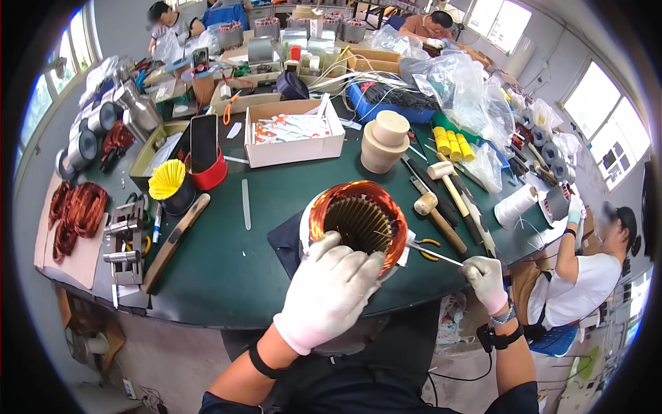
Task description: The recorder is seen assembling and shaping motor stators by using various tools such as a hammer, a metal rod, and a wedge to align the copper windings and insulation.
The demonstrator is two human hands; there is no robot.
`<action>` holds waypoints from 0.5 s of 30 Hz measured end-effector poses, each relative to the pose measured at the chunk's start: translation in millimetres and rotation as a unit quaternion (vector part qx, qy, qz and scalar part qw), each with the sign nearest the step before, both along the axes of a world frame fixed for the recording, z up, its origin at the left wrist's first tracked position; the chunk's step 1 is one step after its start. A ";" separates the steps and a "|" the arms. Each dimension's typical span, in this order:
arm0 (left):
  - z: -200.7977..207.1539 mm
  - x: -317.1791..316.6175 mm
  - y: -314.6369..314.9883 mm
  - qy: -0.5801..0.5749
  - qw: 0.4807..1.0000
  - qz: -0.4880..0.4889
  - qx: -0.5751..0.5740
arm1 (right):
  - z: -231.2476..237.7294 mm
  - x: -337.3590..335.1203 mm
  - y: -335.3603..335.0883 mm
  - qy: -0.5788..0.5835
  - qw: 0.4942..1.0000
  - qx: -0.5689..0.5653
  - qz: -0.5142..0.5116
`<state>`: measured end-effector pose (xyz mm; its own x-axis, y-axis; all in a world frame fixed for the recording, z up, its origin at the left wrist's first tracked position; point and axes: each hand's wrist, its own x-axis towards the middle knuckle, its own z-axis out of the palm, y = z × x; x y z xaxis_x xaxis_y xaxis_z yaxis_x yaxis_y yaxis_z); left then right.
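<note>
A motor stator (398,215) with a copper winding round its top rim and slots inside stands near the table's front edge. My left hand (334,293), in a white glove, lies over its near rim. The fingers are curled on the rim, and my hand hides what the fingertips touch. My right hand (486,279), also gloved, is closed round a thin metal rod (438,254) at the right. The rod points left, its tip reaching the stator's winding. Pliers with yellow and black handles (429,250) lie between the stator and my right hand.
Mallets (441,170) and a cream stepped cylinder (385,141) stand beyond the stator. A white box of paper strips (295,138) sits farther back. At left lie a wooden bar (176,243), a metal fixture (125,241) and copper coils (76,214). A co-worker (579,276) sits at right.
</note>
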<state>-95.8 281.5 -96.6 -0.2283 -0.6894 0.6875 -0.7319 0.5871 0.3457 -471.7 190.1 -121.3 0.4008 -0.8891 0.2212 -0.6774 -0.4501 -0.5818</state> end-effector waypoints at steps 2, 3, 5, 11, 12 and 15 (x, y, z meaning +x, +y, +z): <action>-2.1 -6.4 -2.0 0.003 1.000 0.008 -0.001 | -12.2 -6.8 -16.0 -0.014 1.000 -0.002 0.009; -4.5 -8.3 -2.9 0.002 1.000 0.016 -0.009 | -15.9 -7.5 -23.2 -0.036 0.999 0.028 -0.018; -9.8 -12.2 -5.6 0.008 0.999 0.029 -0.021 | -20.7 -3.2 -36.3 -0.061 0.997 0.043 -0.038; -18.8 -24.7 -13.3 0.011 0.994 0.076 -0.081 | -18.6 13.1 -81.5 -0.011 0.996 0.042 -0.078; -21.8 -27.1 -13.9 -0.001 0.994 0.082 -0.079 | -17.7 16.4 -86.0 -0.014 0.994 0.047 -0.096; -28.4 -29.1 -14.5 0.004 0.991 0.095 -0.089 | -20.7 20.7 -96.5 -0.010 0.995 0.046 -0.088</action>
<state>-125.0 267.0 -125.0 -0.1008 -0.5863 0.8038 -0.8325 0.4921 0.2545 -451.0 93.6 -142.0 0.2339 -0.9620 0.1409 -0.7292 -0.2695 -0.6290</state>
